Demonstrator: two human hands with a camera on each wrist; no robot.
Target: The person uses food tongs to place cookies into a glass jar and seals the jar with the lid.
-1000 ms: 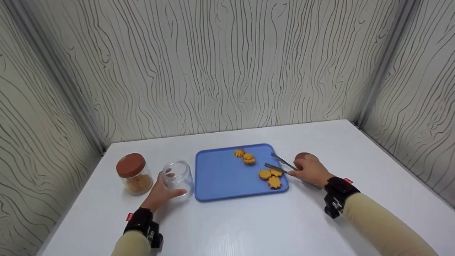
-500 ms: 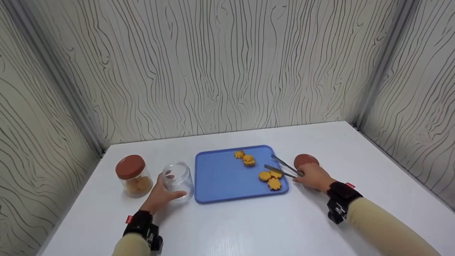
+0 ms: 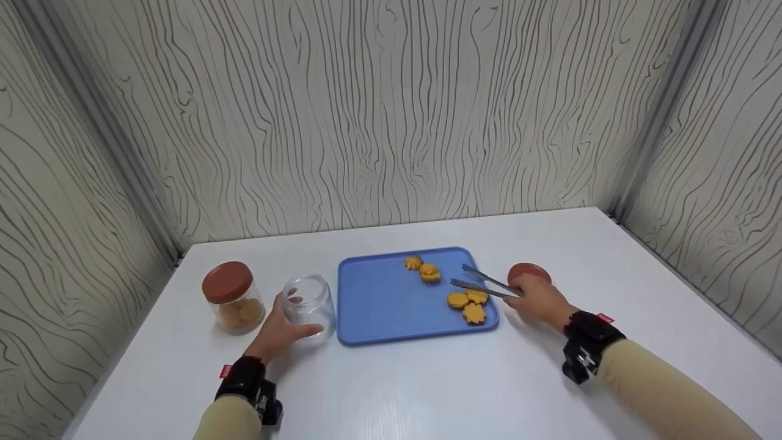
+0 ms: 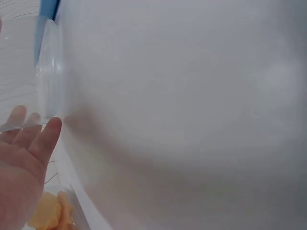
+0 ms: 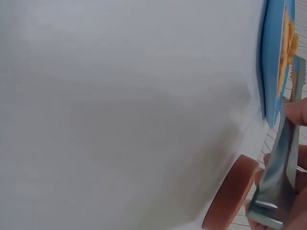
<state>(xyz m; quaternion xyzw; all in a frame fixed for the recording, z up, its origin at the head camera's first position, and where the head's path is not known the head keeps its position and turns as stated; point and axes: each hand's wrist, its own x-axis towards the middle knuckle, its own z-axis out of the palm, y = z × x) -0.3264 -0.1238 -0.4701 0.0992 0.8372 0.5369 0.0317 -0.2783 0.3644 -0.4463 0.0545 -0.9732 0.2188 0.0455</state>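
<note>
Tongs [image 5: 276, 184]: Held in your right hand [image 3: 537, 298], thumb and fingers curled around them. Tips stand apart over the right side of the blue tray [image 3: 379, 299]; contact with any cookie cannot be confirmed.
Near cookies [image 3: 474, 314]: Three lie at the tray's near right corner, just beside the tong tips. For a clean pickup, align one cookie centrally between the tips, then squeeze lightly; cookies of this sort probably crumble under excess pressure.
Far cookies [image 3: 430, 274]: This small group sits toward the tray's far edge. Approach from the side to avoid pushing it into the rim.
Clear jar [image 3: 321, 305]: Stands lidless just beside the tray's left edge. Your left hand [image 3: 278, 333] grips it, thumb and fingers on opposite sides. Steady it without tilting.
Loose lid [image 5: 232, 194]: Lies on the worktop [image 3: 397, 385] beyond the tray's right edge, partly behind your right hand. Lift the wrist to clear it.
Lidded jar [image 3: 231, 296]: Stands toward the worktop's left edge, cookies inside. It limits leftward movement of your left hand.
</note>
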